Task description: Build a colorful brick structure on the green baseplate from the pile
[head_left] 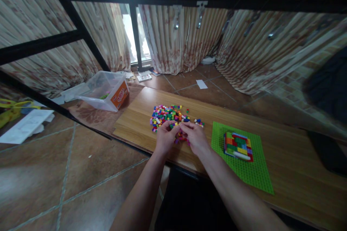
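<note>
1. The left hand [166, 136] and right hand [196, 137] meet over the near side of the brick pile [163, 112], thumbs and forefingers bent in close; whether either pinches a brick, I cannot tell at this size.
2. The pile lies loose on the table [134, 115], left of the green plate [258, 174].
3. The built block [238, 145] sits on the plate, a white brick [241, 156] along its near edge.
4. For fingerwork this fine, fingertip grip and light pressure seem best; squeezing hard could flick a small piece away.
5. Keeping the wrists low but clear of the loose bricks should avoid scattering them.
6. The right forearm passes close by the plate's near side, so keeping that elbow steady looks wise.
</note>
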Tool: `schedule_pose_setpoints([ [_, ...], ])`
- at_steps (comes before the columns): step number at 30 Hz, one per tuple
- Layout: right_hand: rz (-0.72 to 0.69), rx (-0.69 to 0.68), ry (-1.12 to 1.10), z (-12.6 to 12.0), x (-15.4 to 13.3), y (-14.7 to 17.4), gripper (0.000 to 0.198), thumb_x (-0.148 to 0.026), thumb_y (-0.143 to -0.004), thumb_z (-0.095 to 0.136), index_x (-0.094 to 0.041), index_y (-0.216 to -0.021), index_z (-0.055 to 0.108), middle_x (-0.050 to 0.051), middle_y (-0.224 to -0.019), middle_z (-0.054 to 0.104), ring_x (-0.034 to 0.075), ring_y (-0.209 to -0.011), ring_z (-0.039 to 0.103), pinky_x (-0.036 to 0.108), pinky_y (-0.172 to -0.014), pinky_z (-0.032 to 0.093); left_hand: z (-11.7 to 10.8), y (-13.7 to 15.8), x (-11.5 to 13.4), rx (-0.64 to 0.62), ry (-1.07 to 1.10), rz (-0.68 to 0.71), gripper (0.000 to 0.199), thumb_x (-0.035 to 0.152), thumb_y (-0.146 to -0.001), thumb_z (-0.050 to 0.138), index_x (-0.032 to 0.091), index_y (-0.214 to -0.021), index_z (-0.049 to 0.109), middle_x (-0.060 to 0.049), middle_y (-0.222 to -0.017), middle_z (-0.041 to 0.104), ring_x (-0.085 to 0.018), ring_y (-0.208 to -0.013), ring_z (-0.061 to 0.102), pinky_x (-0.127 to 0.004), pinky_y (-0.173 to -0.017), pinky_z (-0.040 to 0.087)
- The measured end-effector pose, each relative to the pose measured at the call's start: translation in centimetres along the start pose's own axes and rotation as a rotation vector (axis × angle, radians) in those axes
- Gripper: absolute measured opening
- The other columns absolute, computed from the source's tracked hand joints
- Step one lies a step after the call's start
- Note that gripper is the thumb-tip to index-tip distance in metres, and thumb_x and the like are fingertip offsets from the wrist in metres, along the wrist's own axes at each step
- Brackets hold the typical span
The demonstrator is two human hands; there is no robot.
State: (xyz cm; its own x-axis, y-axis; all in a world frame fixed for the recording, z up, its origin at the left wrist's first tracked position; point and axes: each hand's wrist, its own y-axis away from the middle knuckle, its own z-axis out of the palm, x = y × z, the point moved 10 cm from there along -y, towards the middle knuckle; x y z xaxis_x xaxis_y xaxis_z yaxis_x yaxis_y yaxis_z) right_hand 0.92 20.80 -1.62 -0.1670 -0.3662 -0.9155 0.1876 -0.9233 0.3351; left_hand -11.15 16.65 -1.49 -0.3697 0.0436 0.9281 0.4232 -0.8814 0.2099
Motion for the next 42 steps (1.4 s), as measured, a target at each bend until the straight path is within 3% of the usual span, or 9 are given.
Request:
schedule_pose_setpoints([
  [7,-0.032,-0.052,0.043,-0.1,-0.8,-0.5,0.032,-0.041,-0.055,0.078,-0.015,-0.073,0.072,-0.004,-0.049,0.057,0.009,-0.045,0.048,0.024,-0.047,0.041,0.2,0.0,-0.3,-0.037,0.131,-0.127,0.043,0.031,-0.05,0.084,0.013,-0.085,0.066,0.002,-0.062,0.065,-0.008,-0.049,0.057,-0.021,-0.053,0.049],
  [12,-0.276,-0.02,0.491,-0.6,-2.7,-1.8,0.017,-0.03,-0.065,0.07,-0.018,-0.076,0.074,0.004,-0.072,0.073,0.018,-0.064,0.065,0.029,-0.062,0.05,-0.4,-0.6,-0.6,0.014,0.02,-0.106,0.026,0.024,-0.067,0.073,0.014,-0.09,0.066,0.001,-0.063,0.066,-0.009,-0.057,0.061,-0.021,-0.059,0.052],
  [17,-0.431,-0.029,0.817,0.3,-4.4,-1.4,0.018,-0.02,-0.075,0.06,-0.02,-0.084,0.076,0.004,-0.08,0.075,0.019,-0.073,0.068,0.03,-0.069,0.05,-0.5,-1.3,-0.2,0.009,-0.121,-0.049,0.023,0.017,-0.075,0.061,0.016,-0.097,0.068,0.0,-0.063,0.065,-0.011,-0.057,0.061,-0.022,-0.057,0.052],
  [21,-0.471,-0.083,0.703,1.2,-4.9,-1.0,0.021,-0.03,-0.079,0.058,-0.019,-0.082,0.076,0.005,-0.077,0.074,0.018,-0.07,0.066,0.028,-0.067,0.049,-0.1,-1.5,0.4,-0.019,-0.16,0.004,0.024,0.018,-0.073,0.063,0.015,-0.096,0.07,0.0,-0.065,0.067,-0.012,-0.059,0.062,-0.023,-0.06,0.052],
  [27,-0.183,-0.082,0.264,0.6,-2.4,-2.0,0.026,-0.04,-0.065,0.07,-0.015,-0.071,0.071,-0.002,-0.052,0.061,0.01,-0.046,0.05,0.022,-0.045,0.038,0.5,-1.5,0.7,-0.047,-0.05,0.005,0.021,0.021,-0.065,0.071,0.013,-0.084,0.067,0.0,-0.067,0.067,-0.01,-0.058,0.06,-0.021,-0.059,0.05],
  [33,-0.072,-0.151,0.15,0.8,-1.8,-1.7,0.027,-0.04,-0.059,0.073,-0.015,-0.07,0.07,-0.004,-0.048,0.056,0.008,-0.044,0.046,0.022,-0.045,0.037,1.0,-0.9,0.5,-0.136,0.108,-0.079,0.027,0.027,-0.061,0.078,0.012,-0.081,0.067,-0.001,-0.064,0.067,-0.009,-0.055,0.059,-0.021,-0.059,0.05],
  [36,-0.148,-0.117,0.291,0.4,-2.4,-2.0,0.023,-0.037,-0.067,0.067,-0.015,-0.073,0.072,-0.002,-0.052,0.06,0.01,-0.046,0.049,0.023,-0.047,0.04,0.7,-0.8,0.4,-0.12,0.121,-0.098,0.028,0.027,-0.061,0.079,0.012,-0.082,0.068,-0.002,-0.065,0.068,-0.009,-0.057,0.06,-0.023,-0.063,0.051],
  [42,-0.507,-0.049,0.941,1.2,-5.5,-1.3,0.016,-0.019,-0.076,0.06,-0.021,-0.075,0.076,0.004,-0.076,0.074,0.018,-0.072,0.065,0.028,-0.068,0.045,-0.1,-1.1,0.4,-0.021,0.041,-0.086,0.024,0.024,-0.065,0.074,0.013,-0.085,0.072,-0.002,-0.064,0.068,-0.01,-0.058,0.062,-0.025,-0.065,0.053],
])
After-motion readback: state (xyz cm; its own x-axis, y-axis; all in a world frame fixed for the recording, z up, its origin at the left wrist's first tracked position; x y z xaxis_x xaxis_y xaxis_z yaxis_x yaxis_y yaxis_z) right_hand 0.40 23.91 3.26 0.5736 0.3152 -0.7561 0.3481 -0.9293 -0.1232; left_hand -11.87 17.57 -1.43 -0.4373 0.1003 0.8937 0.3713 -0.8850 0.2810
